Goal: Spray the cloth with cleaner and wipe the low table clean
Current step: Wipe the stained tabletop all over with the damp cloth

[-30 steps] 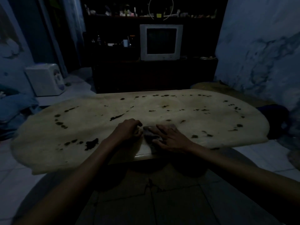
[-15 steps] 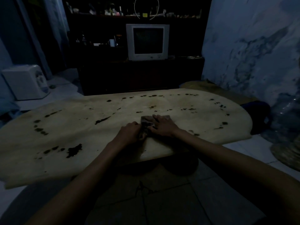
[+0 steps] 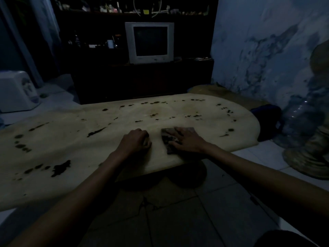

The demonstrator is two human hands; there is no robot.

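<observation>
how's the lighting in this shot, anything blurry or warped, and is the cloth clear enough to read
Head view: very dim with a blue cast; only the low table top is fairly lit. Wide-angle warp bows its edges. The cloth under the flat right hand is a dark, soft-edged patch. The left hand is curled beside it. The forearms and floor sink into shadow, and the shelf items are unreadable.

In the dim room, the right hand (image 3: 187,140) lies flat on a dark cloth (image 3: 169,139) near the desk's (image 3: 74,139) front edge. The left hand (image 3: 136,141) rests curled just beside it, apart from the cloth. Dark blotches (image 3: 60,168) dot the pale desk top.
</observation>
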